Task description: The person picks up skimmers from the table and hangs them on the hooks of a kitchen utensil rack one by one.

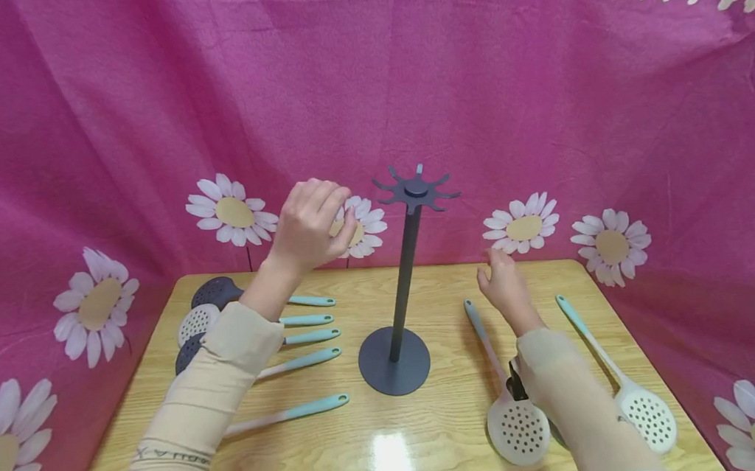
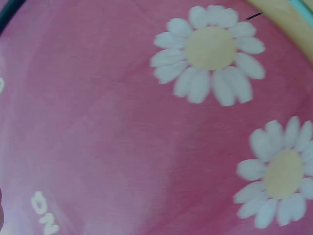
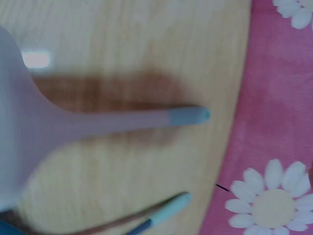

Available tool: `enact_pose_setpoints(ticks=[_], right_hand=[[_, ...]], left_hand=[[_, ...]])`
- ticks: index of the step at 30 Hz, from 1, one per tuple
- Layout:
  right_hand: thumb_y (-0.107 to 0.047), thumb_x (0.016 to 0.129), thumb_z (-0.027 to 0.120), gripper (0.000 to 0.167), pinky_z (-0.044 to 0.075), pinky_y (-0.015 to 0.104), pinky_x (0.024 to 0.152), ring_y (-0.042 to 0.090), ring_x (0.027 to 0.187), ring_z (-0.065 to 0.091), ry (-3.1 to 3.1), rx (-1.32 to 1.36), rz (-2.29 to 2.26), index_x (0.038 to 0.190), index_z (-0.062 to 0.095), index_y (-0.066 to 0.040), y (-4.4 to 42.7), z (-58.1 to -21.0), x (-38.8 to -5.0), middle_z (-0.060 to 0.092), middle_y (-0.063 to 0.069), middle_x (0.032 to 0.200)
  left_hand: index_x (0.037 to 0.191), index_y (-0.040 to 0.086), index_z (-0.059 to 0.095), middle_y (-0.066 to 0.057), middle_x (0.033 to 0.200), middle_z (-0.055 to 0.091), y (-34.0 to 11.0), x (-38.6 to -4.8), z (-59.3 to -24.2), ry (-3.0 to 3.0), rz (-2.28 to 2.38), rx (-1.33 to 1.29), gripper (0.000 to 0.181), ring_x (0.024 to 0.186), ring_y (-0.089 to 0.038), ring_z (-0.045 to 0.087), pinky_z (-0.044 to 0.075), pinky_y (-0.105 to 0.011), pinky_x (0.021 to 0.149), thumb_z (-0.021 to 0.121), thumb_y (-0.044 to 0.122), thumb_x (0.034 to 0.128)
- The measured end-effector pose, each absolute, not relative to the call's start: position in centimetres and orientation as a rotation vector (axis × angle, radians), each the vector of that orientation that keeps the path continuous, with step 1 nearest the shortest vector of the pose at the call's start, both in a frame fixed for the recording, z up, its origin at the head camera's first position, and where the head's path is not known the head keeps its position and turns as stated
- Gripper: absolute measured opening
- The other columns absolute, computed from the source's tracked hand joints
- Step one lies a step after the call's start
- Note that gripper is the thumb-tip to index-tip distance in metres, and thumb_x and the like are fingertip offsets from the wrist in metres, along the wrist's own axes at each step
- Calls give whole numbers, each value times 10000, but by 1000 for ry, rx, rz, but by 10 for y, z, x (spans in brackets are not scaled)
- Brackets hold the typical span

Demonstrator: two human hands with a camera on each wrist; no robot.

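Note:
My left hand (image 1: 313,222) is raised just left of the dark stand's hooked top (image 1: 417,188), fingers bent and thumb apart, with nothing visible in its grasp. A small teal tip (image 1: 419,168) shows at the back of that top. Over the right side of the table, my right hand (image 1: 504,285) hovers beyond a white skimmer (image 1: 518,431), whose teal handle end (image 1: 470,309) lies close to its left; I see nothing held. The right wrist view shows a white skimmer's handle (image 3: 117,122) and another teal handle (image 3: 171,208), but no hand.
Several dark and white utensils, including a white skimmer (image 1: 198,321), lie at the left with teal handles pointing inward. Another white skimmer (image 1: 646,414) lies at the far right. The stand's round base (image 1: 395,374) is mid-table (image 1: 446,430); a pink daisy cloth (image 1: 312,78) hangs behind.

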State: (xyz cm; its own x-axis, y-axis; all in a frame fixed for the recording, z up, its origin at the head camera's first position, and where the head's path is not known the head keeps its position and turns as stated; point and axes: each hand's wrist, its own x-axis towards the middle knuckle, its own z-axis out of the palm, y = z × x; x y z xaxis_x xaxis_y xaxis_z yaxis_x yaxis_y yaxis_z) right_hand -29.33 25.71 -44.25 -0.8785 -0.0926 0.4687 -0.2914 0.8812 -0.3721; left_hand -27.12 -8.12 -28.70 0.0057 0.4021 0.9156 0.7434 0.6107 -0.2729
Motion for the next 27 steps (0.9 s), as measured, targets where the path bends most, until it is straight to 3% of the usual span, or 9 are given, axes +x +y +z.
enact_pose_setpoints(ticks=[10,15,21,27], right_hand=[[-48,830,555,320,459,460,784,395,947,539,-2925,120,624,1097,497,118,252,-483,-279,536,281,1059],[-67,843,571,286,455,455,783,397,931,543,-3048,45,573,1048,496,118,252,-498,-270,532,268,1017],[-53,856,506,271,458,463,754,381,860,548,-3160,-41,591,1050,494,136,252,-508,-260,518,270,979],[-89,837,559,289,466,453,724,330,780,544,-3219,-79,556,990,506,151,251,-516,-255,517,238,888]], left_hand=[[852,-23,616,-125,759,615,-68,-257,-267,-1598,-293,-1095,158,668,-257,543,442,-356,618,603,66,723],[841,-9,610,-111,752,614,-63,-256,-264,-1589,-255,-1108,159,658,-251,544,443,-348,612,633,55,697],[825,2,609,-94,733,594,-60,-254,-262,-1585,-235,-1116,112,650,-241,523,427,-341,609,566,63,742],[809,5,601,-87,720,580,-57,-254,-260,-1582,-203,-1122,100,638,-241,504,416,-332,601,549,61,745]])
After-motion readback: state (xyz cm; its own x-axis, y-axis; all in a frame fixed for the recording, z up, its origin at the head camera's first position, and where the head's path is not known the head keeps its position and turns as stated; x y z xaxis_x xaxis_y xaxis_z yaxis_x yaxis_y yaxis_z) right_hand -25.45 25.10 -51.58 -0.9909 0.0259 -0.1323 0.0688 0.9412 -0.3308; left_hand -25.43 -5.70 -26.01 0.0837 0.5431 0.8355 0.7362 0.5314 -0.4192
